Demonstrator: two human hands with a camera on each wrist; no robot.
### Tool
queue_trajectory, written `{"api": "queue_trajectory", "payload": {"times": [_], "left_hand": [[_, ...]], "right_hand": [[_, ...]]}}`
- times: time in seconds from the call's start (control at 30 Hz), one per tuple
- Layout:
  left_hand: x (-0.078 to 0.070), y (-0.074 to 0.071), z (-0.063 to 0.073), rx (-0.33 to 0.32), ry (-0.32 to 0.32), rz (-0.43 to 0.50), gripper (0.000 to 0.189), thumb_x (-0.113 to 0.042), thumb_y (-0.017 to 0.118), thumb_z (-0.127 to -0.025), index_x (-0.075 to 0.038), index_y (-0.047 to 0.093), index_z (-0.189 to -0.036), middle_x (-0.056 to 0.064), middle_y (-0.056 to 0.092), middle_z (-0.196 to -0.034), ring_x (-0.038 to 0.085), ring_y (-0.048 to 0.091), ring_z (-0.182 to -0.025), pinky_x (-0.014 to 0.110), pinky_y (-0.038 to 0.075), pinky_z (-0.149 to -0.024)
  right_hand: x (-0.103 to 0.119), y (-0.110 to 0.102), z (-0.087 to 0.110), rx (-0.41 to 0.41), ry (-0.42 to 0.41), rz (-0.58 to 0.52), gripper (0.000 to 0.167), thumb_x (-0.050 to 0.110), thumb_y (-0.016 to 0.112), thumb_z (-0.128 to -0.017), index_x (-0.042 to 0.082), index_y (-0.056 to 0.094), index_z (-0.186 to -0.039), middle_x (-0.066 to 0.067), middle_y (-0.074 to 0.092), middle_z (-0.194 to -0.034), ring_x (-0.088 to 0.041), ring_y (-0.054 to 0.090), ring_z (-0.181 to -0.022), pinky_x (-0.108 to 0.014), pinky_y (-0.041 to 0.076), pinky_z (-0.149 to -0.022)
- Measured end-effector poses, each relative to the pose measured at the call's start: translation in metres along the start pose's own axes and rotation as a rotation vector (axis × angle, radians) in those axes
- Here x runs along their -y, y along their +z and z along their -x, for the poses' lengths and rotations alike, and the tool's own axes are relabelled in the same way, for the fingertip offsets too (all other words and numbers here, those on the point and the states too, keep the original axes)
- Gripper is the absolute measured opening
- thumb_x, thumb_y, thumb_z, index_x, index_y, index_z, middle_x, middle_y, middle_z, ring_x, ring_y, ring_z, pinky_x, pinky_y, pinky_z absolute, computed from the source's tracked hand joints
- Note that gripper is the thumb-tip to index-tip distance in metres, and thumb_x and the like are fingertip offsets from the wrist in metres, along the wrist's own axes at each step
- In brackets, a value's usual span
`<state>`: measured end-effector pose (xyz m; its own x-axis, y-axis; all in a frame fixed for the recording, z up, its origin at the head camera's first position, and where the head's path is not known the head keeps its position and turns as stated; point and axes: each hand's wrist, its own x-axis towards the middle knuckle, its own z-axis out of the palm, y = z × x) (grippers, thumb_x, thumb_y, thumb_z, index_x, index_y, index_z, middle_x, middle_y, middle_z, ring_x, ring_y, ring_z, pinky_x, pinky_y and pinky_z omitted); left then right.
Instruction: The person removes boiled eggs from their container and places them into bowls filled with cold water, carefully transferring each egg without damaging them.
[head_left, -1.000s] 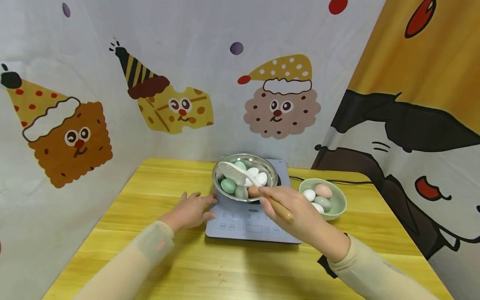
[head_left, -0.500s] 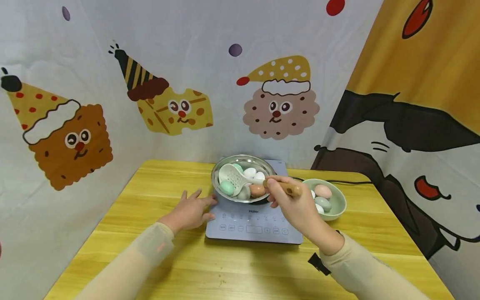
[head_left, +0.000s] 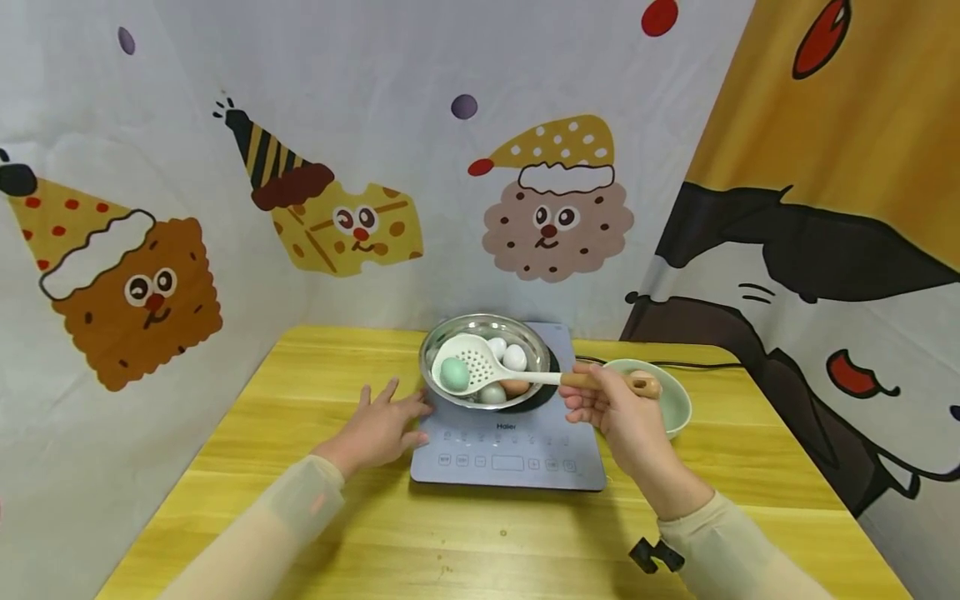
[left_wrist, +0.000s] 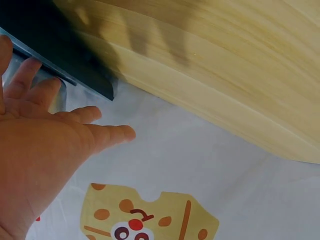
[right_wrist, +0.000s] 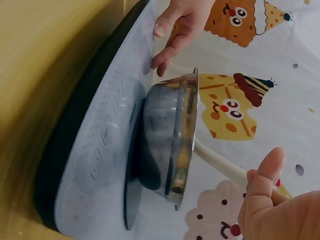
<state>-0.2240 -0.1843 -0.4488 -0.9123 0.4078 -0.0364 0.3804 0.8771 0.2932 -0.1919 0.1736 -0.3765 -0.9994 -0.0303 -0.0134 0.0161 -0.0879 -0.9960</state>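
Slotted spoon (head_left: 540, 377) was over metal pot (head_left: 536, 354), green egg (head_left: 453, 374) in its head | long axis ran crosswise, head left, handle right | right hand (head_left: 628, 419) gripped handle | left hand (head_left: 378, 429), fingers spread, lay at cooktop (head_left: 507, 447) edge

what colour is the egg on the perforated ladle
Pale green; the egg shows best in the head view.
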Motion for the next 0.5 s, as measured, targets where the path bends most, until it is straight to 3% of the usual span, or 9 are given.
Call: {"api": "queue_trajectory", "payload": {"times": [0.23, 0.37, 0.5], "left_hand": [[0.001, 0.008, 0.001, -0.089, 0.031, -0.044, 0.048, -0.04, 0.077, -0.099, -0.018, 0.07, -0.141, 0.006, 0.062, -0.156, 0.057, 0.042, -0.151, 0.085, 0.019, -0.122], [0.003, 0.016, 0.007, -0.162, 0.039, -0.046, 0.045, -0.042, 0.075, -0.1, -0.017, 0.072, -0.139, 0.003, 0.07, -0.146, 0.053, 0.052, -0.145, 0.081, 0.027, -0.121], [0.008, 0.023, 0.013, -0.218, 0.056, -0.015, 0.045, -0.041, 0.073, -0.102, -0.017, 0.072, -0.14, 0.002, 0.068, -0.149, 0.053, 0.054, -0.143, 0.081, 0.03, -0.119]], "right_hand": [[-0.007, -0.011, 0.0, -0.011, 0.077, -0.121, 0.039, 0.031, 0.044, -0.116, 0.002, 0.068, -0.13, -0.005, 0.083, -0.102, -0.014, 0.075, -0.084, -0.027, 0.066, -0.078], [-0.006, -0.018, 0.002, -0.014, 0.075, -0.169, 0.039, 0.031, 0.044, -0.117, 0.005, 0.073, -0.122, -0.009, 0.083, -0.104, -0.016, 0.075, -0.084, -0.027, 0.066, -0.078], [-0.004, -0.027, 0.002, -0.007, 0.046, -0.191, 0.038, 0.03, 0.045, -0.116, 0.008, 0.076, -0.115, -0.009, 0.083, -0.102, -0.016, 0.075, -0.083, -0.028, 0.066, -0.076]]}}
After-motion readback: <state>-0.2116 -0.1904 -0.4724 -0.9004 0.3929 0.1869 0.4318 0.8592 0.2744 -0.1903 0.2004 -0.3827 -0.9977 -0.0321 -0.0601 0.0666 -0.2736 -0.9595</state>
